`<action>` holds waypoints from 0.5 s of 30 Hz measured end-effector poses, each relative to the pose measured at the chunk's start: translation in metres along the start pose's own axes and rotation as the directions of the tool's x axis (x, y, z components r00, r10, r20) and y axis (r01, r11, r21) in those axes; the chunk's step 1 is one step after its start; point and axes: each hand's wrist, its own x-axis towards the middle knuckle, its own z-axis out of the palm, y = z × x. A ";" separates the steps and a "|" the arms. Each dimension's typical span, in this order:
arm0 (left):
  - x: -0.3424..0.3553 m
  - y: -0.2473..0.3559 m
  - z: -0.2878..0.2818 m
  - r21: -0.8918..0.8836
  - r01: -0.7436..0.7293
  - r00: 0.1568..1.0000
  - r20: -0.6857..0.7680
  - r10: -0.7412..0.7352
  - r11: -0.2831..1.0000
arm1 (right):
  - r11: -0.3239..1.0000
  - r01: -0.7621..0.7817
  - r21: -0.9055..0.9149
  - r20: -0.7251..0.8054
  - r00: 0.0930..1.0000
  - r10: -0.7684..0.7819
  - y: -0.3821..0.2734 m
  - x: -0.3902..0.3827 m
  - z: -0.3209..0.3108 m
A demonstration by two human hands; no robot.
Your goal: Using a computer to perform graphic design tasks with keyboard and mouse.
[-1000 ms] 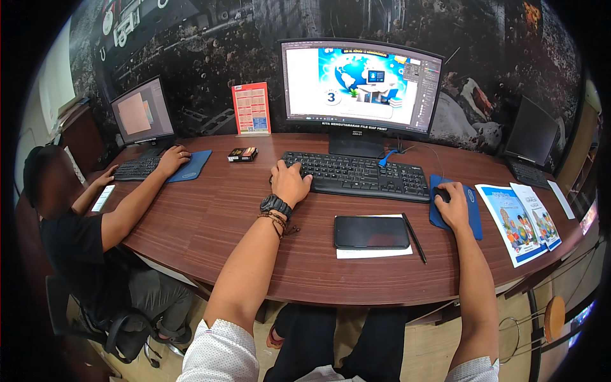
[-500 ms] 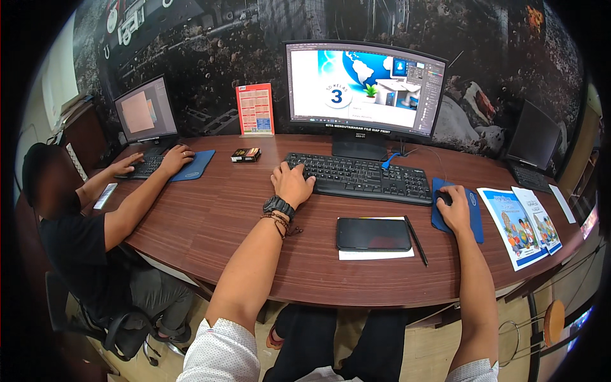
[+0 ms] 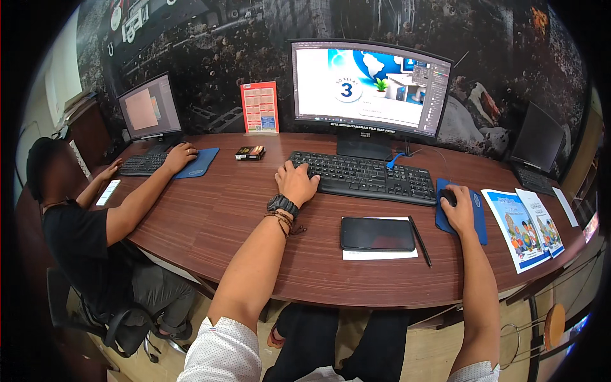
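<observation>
While the right grip (image 3: 460, 210) clasps the black computer mouse (image 3: 449, 197) directly beneath it, the left grip (image 3: 298, 183) rests unclenched on the left end of the black keyboard (image 3: 375, 181) below it, where a light, relaxed touch should serve best.

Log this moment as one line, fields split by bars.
left hand: on keyboard | right hand: holding mouse on blue pad | monitor: lit | phone: on white paper

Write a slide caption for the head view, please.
Left hand on black keyboard, right hand on mouse, facing a lit monitor.
</observation>
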 end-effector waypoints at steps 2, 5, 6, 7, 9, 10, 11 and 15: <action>0.000 0.000 0.000 -0.002 -0.002 1.000 0.003 0.002 1.000 | 0.998 0.047 0.050 0.031 0.998 -0.048 0.002 0.000 -0.001; 0.001 -0.001 0.000 -0.003 -0.002 1.000 0.016 0.002 1.000 | 0.999 0.031 0.030 0.064 0.997 -0.033 0.000 0.000 -0.001; 0.001 -0.002 0.000 -0.002 0.001 1.000 0.025 -0.001 1.000 | 0.999 0.034 0.031 0.066 0.997 -0.036 0.001 0.000 0.000; 0.000 -0.003 -0.001 -0.002 0.003 1.000 0.024 -0.003 1.000 | 0.999 0.041 0.025 0.065 0.997 -0.042 0.001 0.001 0.000; 0.000 -0.003 -0.001 0.031 0.009 1.000 0.022 -0.010 0.999 | 0.999 0.047 0.016 0.064 0.997 -0.048 0.003 0.001 0.001; 0.000 -0.003 -0.001 0.029 0.009 1.000 0.022 -0.010 1.000 | 0.999 0.047 0.022 0.060 0.997 -0.048 0.004 0.001 0.000; -0.001 -0.001 -0.003 0.029 0.019 0.999 0.037 -0.020 0.999 | 0.999 0.047 0.027 0.057 0.997 -0.048 0.004 0.001 0.000; -0.001 0.000 -0.006 0.050 0.018 0.998 0.060 -0.021 0.999 | 0.999 0.036 0.029 0.065 0.997 -0.038 0.003 0.001 0.000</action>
